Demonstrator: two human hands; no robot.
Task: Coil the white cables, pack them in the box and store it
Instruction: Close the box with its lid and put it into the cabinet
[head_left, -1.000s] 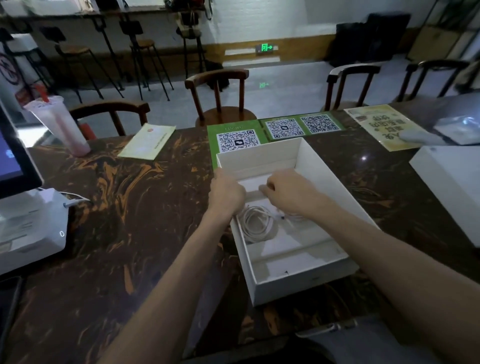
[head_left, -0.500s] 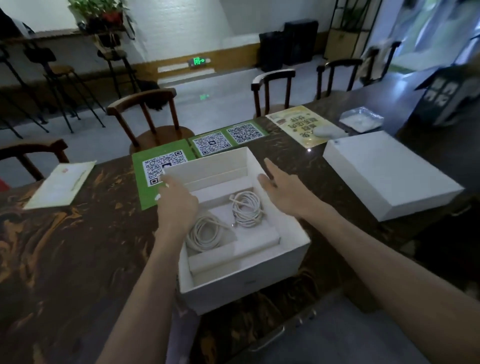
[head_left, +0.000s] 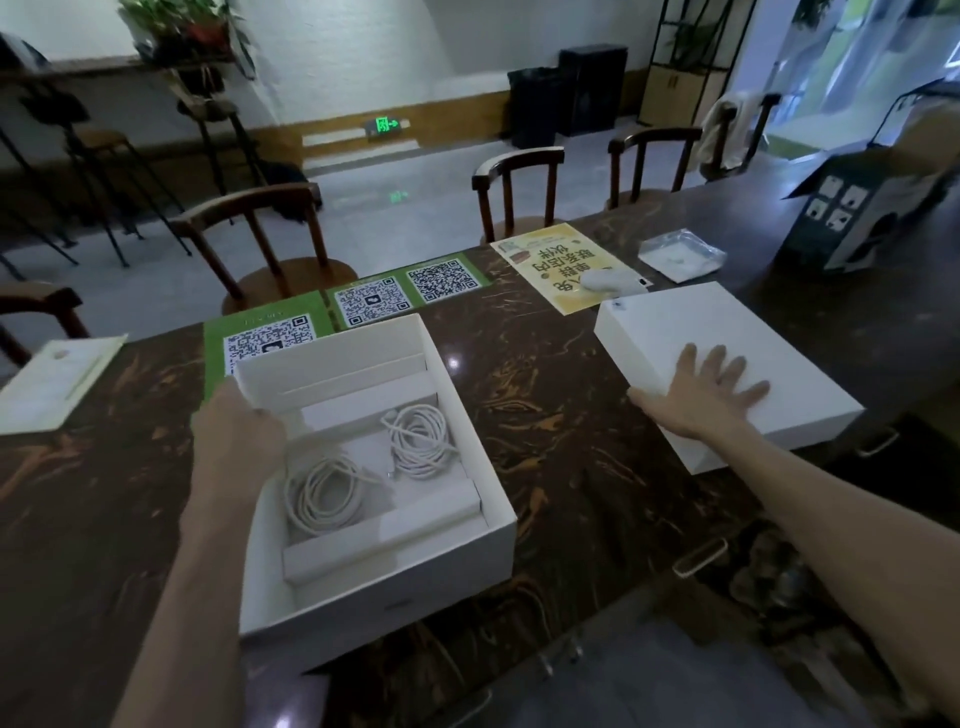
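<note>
An open white box (head_left: 395, 577) stands on the dark marbled table in front of me. Two coiled white cables lie inside it: one coil (head_left: 324, 491) at the left, another coil (head_left: 418, 441) to its right. My left hand (head_left: 236, 436) grips the box's left wall, with the fingers over the rim. To the right lies the white box lid (head_left: 675, 332), flat on the table. My right hand (head_left: 704, 397) rests on the lid's near part with fingers spread and straight.
Green QR-code sheets (head_left: 363, 301) and a yellow leaflet (head_left: 550, 265) lie beyond the box. A clear plastic bag (head_left: 680, 254) and a dark carton (head_left: 862, 208) sit at the far right. A pale booklet (head_left: 57, 379) lies at the left. Wooden chairs line the far edge.
My right hand left the box's right wall and moved right onto the lid. My left hand stays on the box's left side. The view has turned rightward.
</note>
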